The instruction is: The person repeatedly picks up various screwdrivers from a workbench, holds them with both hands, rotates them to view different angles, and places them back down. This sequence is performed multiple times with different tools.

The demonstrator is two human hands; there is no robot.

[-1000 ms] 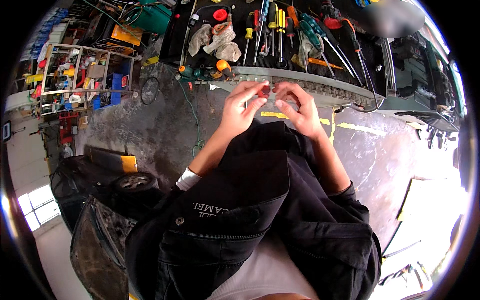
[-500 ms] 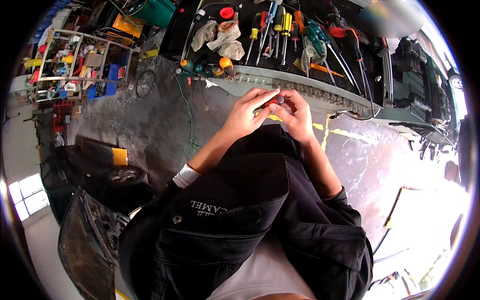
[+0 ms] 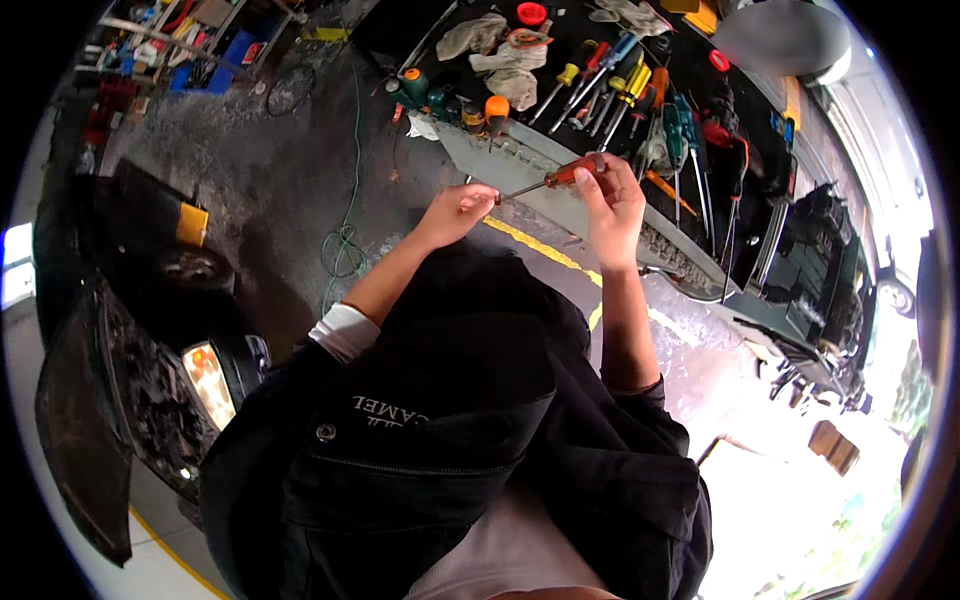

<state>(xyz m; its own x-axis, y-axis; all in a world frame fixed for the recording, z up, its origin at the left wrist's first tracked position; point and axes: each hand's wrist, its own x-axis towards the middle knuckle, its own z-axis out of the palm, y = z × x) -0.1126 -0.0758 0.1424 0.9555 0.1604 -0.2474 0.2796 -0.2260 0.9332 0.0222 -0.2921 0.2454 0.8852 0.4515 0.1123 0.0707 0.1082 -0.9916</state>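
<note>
My right hand [image 3: 612,205] is wrapped round the red-orange handle of a screwdriver [image 3: 573,172]. Its thin metal shaft slopes down and left to the fingertips of my left hand [image 3: 458,213]. Those fingers are curled into a pinch at the tip. Whatever sits between them is mostly covered; a small dark reddish bit shows at the shaft's end, and a short metal piece sticks up behind the fingers. Both hands are held in front of my body, near the front edge of the tool-covered bench [image 3: 540,150].
On the bench lie several screwdrivers [image 3: 628,88], crumpled work gloves [image 3: 512,72], a red ring [image 3: 531,14] and a red-and-black power tool [image 3: 720,125]. A green cable [image 3: 352,200] trails over the floor. A car with a lit headlight [image 3: 208,385] stands at left.
My hands have drawn apart. The screwdriver, mostly hidden between them before, now shows with its handle in my right hand. My view has turned, shifting the bench rightward.
</note>
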